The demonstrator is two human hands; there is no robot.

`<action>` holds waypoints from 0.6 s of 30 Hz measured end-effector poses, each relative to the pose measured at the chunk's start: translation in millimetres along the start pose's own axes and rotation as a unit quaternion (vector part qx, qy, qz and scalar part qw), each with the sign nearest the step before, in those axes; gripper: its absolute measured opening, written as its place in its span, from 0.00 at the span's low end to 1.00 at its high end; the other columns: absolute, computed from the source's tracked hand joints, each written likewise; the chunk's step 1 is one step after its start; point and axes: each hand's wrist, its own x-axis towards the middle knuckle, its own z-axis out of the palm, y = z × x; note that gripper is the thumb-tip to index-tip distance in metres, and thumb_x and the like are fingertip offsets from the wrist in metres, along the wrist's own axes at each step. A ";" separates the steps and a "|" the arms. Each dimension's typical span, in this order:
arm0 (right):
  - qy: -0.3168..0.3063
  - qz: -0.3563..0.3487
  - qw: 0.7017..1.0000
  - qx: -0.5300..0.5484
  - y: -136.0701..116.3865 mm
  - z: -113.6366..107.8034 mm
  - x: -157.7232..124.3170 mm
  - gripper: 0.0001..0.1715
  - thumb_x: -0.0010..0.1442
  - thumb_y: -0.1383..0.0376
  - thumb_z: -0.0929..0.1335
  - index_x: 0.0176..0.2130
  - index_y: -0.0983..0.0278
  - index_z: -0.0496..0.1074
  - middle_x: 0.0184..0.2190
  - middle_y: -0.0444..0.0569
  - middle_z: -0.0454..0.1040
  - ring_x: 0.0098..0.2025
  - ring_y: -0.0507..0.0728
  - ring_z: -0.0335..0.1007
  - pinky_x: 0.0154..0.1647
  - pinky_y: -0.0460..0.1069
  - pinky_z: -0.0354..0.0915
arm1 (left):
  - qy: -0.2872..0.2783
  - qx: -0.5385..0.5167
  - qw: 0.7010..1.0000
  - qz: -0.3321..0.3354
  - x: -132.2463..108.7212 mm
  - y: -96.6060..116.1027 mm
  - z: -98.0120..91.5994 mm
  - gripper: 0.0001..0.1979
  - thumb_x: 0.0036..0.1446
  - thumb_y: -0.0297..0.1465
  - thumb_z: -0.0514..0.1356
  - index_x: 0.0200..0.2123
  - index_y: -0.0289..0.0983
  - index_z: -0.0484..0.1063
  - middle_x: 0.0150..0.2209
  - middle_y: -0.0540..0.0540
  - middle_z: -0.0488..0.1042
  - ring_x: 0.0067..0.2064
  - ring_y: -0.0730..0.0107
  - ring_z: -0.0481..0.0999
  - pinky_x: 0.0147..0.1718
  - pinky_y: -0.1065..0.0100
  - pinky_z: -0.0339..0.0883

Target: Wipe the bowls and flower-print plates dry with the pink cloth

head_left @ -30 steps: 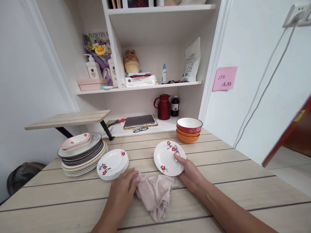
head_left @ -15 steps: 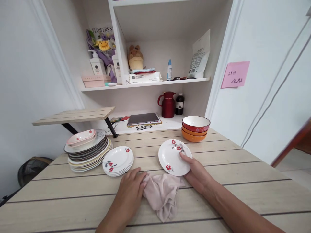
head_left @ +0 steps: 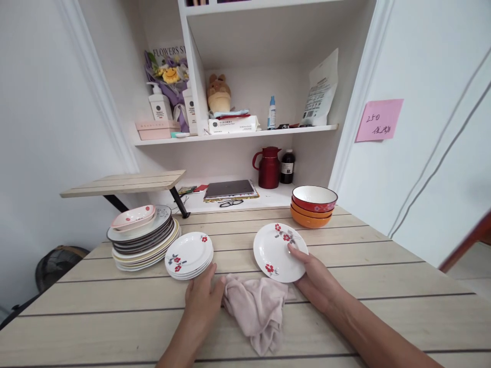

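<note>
My right hand (head_left: 318,273) grips a small white plate (head_left: 274,255) with red flowers, thumb on top and fingers beneath its right edge. A crumpled pale pink cloth (head_left: 255,309) lies on the table just below that plate. My left hand (head_left: 203,294) holds nothing; its fingers are apart, the fingertips at the near edge of a short stack of matching flowered plates (head_left: 189,254). Its thumb is close to the cloth's left edge, and I cannot tell whether they touch.
At the left rises a taller stack of plates (head_left: 143,245) with pink oval dishes (head_left: 133,218) on top, near a small raised wooden shelf (head_left: 126,183). Stacked bowls (head_left: 313,207) stand at the back right. Behind are a laptop (head_left: 229,189), glasses (head_left: 231,203) and a red jug (head_left: 269,168).
My left hand has left the cloth and shifted slightly left, to the short plate stack. My right hand keeps its hold on the plate. The whole view has shifted a little.
</note>
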 end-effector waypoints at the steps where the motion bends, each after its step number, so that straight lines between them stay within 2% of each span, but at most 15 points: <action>1: 0.000 -0.001 1.000 0.000 0.3 -0.3 0.5 0.22 0.57 0.65 0.72 0.51 0.66 0.73 0.49 0.56 0.79 0.47 0.64 0.78 0.50 0.58 0.74 | -0.005 0.004 1.000 -0.002 -0.5 0.4 0.0 0.27 0.58 0.39 0.50 0.57 0.35 0.68 0.62 0.41 0.67 0.64 0.61 0.63 0.61 0.58 0.57; 3: -0.006 -0.001 1.000 0.001 0.5 -0.7 0.8 0.22 0.56 0.64 0.72 0.51 0.66 0.73 0.49 0.56 0.79 0.47 0.64 0.78 0.49 0.57 0.74 | -0.015 0.008 1.000 0.003 -0.7 0.0 -1.5 0.28 0.58 0.39 0.49 0.59 0.34 0.66 0.62 0.40 0.66 0.65 0.59 0.62 0.62 0.56 0.55; 5: -0.011 0.000 1.000 0.001 0.3 -0.4 0.1 0.22 0.57 0.63 0.72 0.51 0.65 0.72 0.48 0.56 0.79 0.47 0.64 0.78 0.49 0.57 0.74 | 0.000 0.015 0.999 0.033 0.2 -1.8 -4.5 0.27 0.58 0.38 0.49 0.58 0.33 0.67 0.60 0.39 0.69 0.63 0.58 0.65 0.62 0.55 0.56; 9: -0.008 0.000 1.000 0.001 -1.4 2.8 -3.4 0.22 0.57 0.64 0.72 0.51 0.66 0.72 0.49 0.56 0.79 0.48 0.64 0.77 0.48 0.57 0.75 | 0.019 0.029 0.994 0.106 2.4 -4.9 -11.0 0.22 0.61 0.37 0.47 0.48 0.37 0.75 0.50 0.41 0.78 0.54 0.57 0.75 0.55 0.56 0.64; 13: -0.014 -0.001 1.000 0.005 -2.0 5.0 -5.1 0.21 0.58 0.63 0.71 0.51 0.68 0.72 0.50 0.57 0.78 0.49 0.64 0.77 0.49 0.57 0.74 | 0.002 0.025 0.992 0.125 1.7 -2.0 -13.2 0.20 0.63 0.38 0.47 0.43 0.41 0.78 0.44 0.44 0.81 0.47 0.59 0.78 0.48 0.60 0.69; 16: -0.019 0.001 1.000 0.009 -1.1 4.1 -3.8 0.22 0.58 0.63 0.71 0.51 0.68 0.72 0.50 0.58 0.78 0.49 0.64 0.77 0.49 0.57 0.74 | -0.007 0.019 0.990 0.142 0.9 0.9 -12.1 0.20 0.63 0.38 0.47 0.43 0.41 0.78 0.44 0.44 0.81 0.48 0.60 0.78 0.50 0.60 0.69; 18: -0.019 0.001 1.000 0.010 -0.5 3.1 -2.9 0.22 0.58 0.63 0.71 0.51 0.68 0.72 0.50 0.58 0.78 0.50 0.64 0.76 0.49 0.58 0.74 | -0.002 0.016 0.986 0.163 0.2 1.4 -10.6 0.19 0.61 0.39 0.50 0.45 0.41 0.77 0.50 0.43 0.78 0.53 0.59 0.75 0.55 0.58 0.66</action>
